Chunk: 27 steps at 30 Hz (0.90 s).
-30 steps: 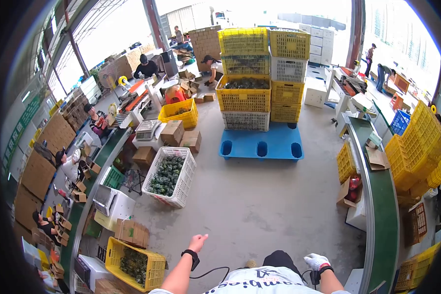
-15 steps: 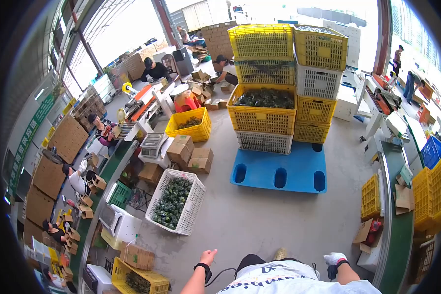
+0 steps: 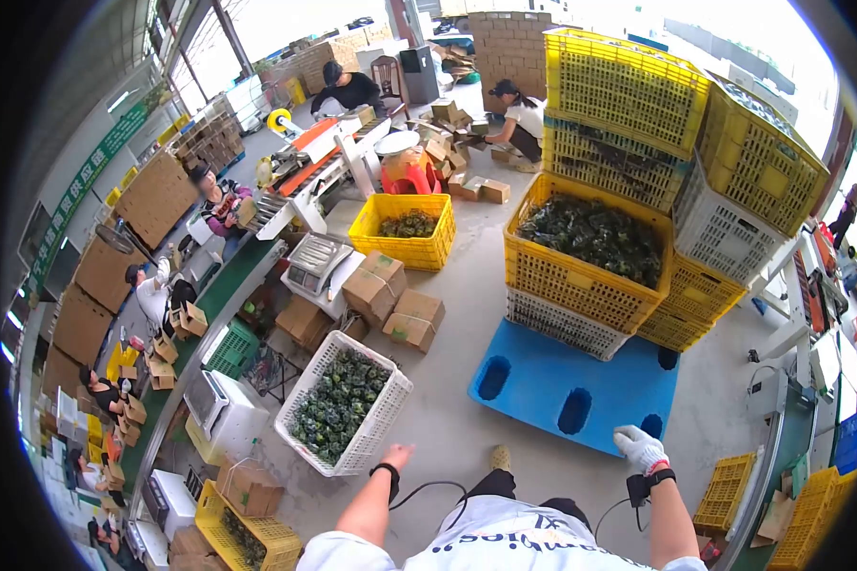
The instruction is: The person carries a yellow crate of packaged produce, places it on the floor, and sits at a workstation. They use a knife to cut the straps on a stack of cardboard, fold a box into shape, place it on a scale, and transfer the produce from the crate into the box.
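My left hand (image 3: 396, 457), bare with a black band at the wrist, hangs over the floor near the right side of a white crate (image 3: 390, 404). Its fingers look loosely bent and hold nothing I can see. Dark green, plastic-wrapped produce (image 3: 341, 392) fills that crate. My right hand (image 3: 642, 449) wears a white glove and a black wrist device. Nothing shows in its loosely curled, slightly parted fingers, which hang in front of the blue pallet (image 3: 533, 390). On the pallet stands a yellow crate (image 3: 581, 257) of dark produce, atop a white crate (image 3: 562, 319).
Taller stacks of yellow crates (image 3: 628, 86) rise behind. Cardboard boxes (image 3: 415, 319), a scale (image 3: 319, 262) and a yellow bin (image 3: 405, 243) stand left of the walkway. Conveyors (image 3: 219, 295) run along both sides. Several people work at the left and back.
The view has come closer to the pallet and crates and turned left. Both my hands have risen further into view; the left is now near the white crate, the right before the pallet.
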Each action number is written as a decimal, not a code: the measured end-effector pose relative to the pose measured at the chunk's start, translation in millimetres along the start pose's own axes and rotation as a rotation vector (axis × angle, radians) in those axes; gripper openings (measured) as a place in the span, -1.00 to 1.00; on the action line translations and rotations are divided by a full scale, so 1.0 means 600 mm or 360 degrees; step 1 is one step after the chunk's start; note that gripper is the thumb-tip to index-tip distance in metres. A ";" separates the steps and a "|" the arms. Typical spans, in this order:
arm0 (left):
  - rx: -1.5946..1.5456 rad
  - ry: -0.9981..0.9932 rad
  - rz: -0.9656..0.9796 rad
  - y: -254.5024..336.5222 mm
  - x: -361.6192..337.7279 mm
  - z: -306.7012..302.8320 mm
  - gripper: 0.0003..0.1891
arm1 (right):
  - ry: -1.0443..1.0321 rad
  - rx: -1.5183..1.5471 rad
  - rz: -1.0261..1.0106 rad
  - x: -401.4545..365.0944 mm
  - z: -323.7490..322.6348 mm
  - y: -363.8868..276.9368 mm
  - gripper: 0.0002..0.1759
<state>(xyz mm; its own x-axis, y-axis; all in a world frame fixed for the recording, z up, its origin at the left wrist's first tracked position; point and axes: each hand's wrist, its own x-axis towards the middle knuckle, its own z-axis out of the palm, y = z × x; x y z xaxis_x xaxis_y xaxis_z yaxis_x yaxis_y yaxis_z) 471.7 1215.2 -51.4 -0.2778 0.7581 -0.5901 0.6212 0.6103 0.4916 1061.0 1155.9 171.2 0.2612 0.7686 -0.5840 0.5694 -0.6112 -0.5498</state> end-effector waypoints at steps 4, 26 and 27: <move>0.0303 -0.0022 0.0518 0.334 0.116 -0.081 -0.46 | 0.0121 0.0425 0.0096 0.138 -0.004 0.102 -0.60; 0.0522 0.0134 0.0462 1.184 0.575 0.138 -0.13 | 0.1081 0.0452 0.0269 0.885 -0.368 -0.043 -0.32; 0.0463 0.0253 0.0462 1.185 0.598 0.155 -0.28 | 0.1064 0.0674 0.0227 0.895 -0.374 -0.037 -0.39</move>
<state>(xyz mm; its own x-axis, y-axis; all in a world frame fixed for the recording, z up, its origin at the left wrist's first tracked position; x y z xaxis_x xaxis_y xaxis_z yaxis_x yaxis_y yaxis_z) 881.7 1899.8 27.0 -0.1566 0.9283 -0.3371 0.8643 0.2940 0.4080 1363.5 1624.6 3.4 0.7968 0.5463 -0.2583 0.1862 -0.6286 -0.7551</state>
